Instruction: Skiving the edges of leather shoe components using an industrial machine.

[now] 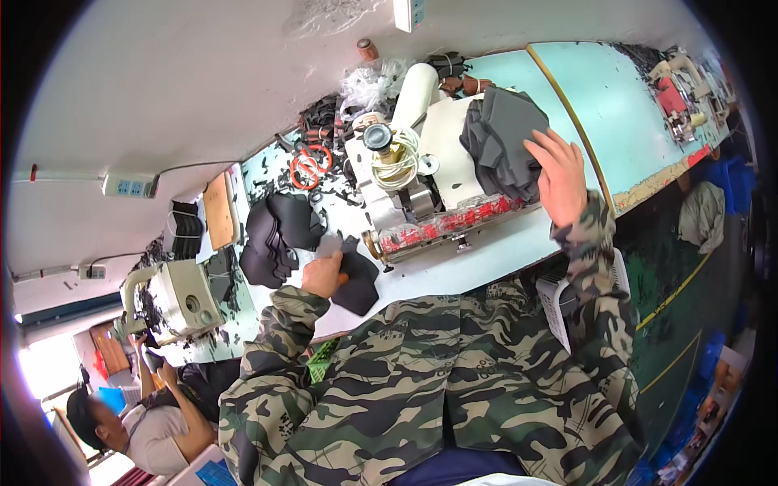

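Observation:
My left hand (322, 277) is closed over black cut pieces on the white table. A bit of orange shows at its thumb, and a greyish flap rises above the knuckles; what it grips is not clear. Under and beside it lies a black flat piece (356, 283). Further left spreads a fanned stack of black pieces (271, 235). My right hand (561, 180) is open, fingers apart, at the right edge of a dark grey pile of cut pieces (502, 138). That pile rests on a cream machine (450, 125) with a dark knob and a worn red front edge.
Orange-handled scissors (309, 168) lie among black scraps behind the stack. A white plastic basket (555, 304) stands below the table by my right arm. At left, a person (154, 433) works near another cream machine (174, 300). A further machine (681, 97) sits far right.

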Motion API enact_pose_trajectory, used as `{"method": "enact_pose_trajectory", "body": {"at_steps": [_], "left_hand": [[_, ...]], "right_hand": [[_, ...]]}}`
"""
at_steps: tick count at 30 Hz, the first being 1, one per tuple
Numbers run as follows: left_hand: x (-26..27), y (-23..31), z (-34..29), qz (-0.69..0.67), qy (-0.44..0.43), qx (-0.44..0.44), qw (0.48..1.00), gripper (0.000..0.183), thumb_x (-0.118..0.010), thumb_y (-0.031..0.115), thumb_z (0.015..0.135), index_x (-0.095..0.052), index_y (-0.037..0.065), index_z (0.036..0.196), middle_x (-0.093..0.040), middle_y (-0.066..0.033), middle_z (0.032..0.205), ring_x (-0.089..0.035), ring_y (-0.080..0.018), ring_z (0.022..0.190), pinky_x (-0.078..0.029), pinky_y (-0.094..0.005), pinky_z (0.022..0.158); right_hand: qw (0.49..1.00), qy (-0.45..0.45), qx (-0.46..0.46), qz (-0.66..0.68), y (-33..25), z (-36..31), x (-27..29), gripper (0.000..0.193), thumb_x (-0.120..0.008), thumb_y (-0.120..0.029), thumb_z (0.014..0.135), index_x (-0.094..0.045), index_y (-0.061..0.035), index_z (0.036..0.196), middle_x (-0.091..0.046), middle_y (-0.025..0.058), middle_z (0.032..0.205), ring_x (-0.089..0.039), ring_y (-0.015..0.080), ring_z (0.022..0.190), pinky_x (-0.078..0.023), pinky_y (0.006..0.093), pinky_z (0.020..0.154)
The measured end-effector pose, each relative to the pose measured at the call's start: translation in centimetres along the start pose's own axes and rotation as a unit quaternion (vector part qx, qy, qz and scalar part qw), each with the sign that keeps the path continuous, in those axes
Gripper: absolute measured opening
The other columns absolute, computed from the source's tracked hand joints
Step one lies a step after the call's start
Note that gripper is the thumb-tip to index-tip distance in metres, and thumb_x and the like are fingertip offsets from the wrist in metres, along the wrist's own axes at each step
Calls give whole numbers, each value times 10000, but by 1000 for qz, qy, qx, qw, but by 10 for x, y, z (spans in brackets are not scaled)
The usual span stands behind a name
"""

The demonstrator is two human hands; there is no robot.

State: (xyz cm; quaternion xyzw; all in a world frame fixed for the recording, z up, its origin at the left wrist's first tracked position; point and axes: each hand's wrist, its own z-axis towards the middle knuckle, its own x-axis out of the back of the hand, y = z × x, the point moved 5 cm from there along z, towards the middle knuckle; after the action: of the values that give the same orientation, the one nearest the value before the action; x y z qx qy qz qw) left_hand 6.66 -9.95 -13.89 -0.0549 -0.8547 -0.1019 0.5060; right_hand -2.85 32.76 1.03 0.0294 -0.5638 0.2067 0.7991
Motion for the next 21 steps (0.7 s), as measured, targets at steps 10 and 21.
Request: {"method": "enact_pose_trajectory", "body": {"at_steps": [10, 21], "left_hand": [[33, 22, 0, 54, 175, -154, 971, 176, -693, 197, 768, -588, 68, 827, -603, -122, 711, -623, -336, 806, -460, -476, 655], [128, 90, -2, -313, -81, -157, 933, 243, -594, 189, 874, -570, -22, 992, -609, -226, 853, -581, -375, 774, -453, -400, 695]], "right_hand": [[805, -260, -65, 529, -138, -46, -39, 237, -640, -72, 798, -640, -16, 1029, -650, 156, 1008, -636, 267, 930, -490, 325, 827], [779, -257, -100, 563, -159, -52, -67, 301, -618, -54, 750, -657, -36, 1048, -673, 143, 1007, -649, 262, 935, -486, 322, 851]]}}
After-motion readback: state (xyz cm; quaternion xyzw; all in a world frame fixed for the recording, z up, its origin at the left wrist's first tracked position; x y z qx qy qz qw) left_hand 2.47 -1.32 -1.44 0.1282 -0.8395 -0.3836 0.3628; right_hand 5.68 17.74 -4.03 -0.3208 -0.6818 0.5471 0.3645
